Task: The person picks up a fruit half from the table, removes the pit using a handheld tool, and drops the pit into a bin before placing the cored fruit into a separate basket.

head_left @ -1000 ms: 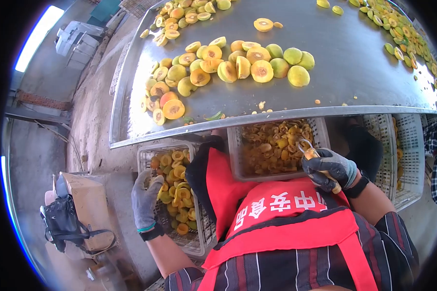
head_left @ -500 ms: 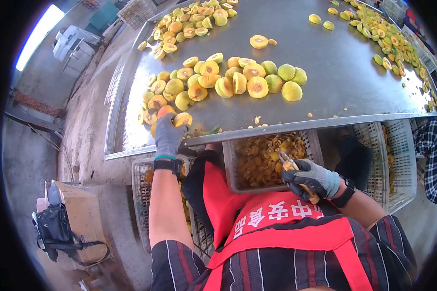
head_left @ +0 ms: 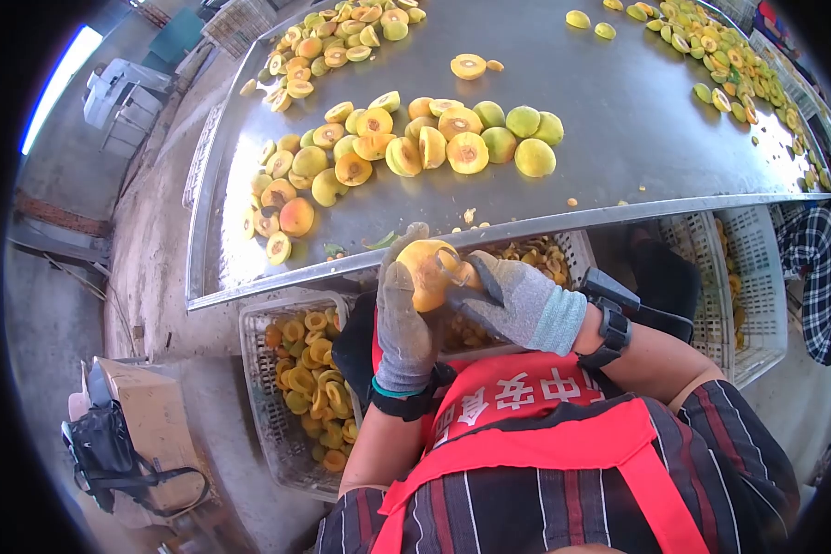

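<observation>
My gloved left hand [head_left: 403, 328] is wrapped around a yellow peach half [head_left: 423, 268], held above the front edge of the metal table. In my gloved right hand [head_left: 519, 300] is a pitting tool [head_left: 468, 275] with a metal loop tip and a pale orange handle. Its tip is at the peach, though the exact contact is partly hidden. On the table [head_left: 619, 138] in front of my hands lies a group of cut peaches [head_left: 369, 148]. Below my hands, partly covered by them, stands a crate [head_left: 577, 257] of scraps.
A white crate [head_left: 257, 392] of hollowed peach halves stands at lower left. More peaches are piled at the table's far left [head_left: 342, 42] and right [head_left: 711, 55]. White crates [head_left: 757, 277] and a person's checked sleeve [head_left: 803, 254] are at right. A bag [head_left: 106, 443] leans by a cardboard box [head_left: 148, 406].
My left hand has left the table's peaches and come to the middle with a peach half. My right hand has risen with the tool to meet it. The left crate shows more.
</observation>
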`<state>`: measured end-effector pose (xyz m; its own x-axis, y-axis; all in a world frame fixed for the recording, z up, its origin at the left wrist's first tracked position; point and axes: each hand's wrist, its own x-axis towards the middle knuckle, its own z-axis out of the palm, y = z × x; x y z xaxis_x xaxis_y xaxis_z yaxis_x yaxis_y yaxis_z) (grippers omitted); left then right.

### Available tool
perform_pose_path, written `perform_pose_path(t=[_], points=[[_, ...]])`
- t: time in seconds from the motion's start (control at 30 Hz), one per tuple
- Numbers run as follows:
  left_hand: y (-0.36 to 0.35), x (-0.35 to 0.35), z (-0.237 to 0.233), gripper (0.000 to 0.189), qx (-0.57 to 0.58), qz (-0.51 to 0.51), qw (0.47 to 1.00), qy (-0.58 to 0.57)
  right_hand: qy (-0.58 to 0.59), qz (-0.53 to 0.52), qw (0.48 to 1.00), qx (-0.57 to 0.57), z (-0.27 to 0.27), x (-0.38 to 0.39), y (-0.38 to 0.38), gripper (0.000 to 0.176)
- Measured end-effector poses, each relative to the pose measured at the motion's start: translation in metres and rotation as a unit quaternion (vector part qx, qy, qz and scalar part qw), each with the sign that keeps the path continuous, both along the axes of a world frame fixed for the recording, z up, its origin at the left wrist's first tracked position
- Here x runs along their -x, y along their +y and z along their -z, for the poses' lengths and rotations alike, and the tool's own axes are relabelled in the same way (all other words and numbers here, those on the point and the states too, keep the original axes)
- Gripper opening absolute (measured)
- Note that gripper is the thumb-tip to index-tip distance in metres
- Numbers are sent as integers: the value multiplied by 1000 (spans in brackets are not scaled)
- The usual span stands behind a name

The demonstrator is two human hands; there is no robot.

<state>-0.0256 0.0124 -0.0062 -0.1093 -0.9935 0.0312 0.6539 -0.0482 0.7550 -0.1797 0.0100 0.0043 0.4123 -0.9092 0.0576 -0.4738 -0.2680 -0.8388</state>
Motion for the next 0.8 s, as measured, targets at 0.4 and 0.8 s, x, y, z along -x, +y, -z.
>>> perform_pose_path(t=[0.4, 0.8], points=[[7, 14, -4, 59, 96, -144, 931, -321, -118, -29, 971, -205, -13, -2, 10, 29], [-9, -17, -4, 40, 130, 37, 933, -335, -100, -107, 935, -324, -24, 0, 6, 26]])
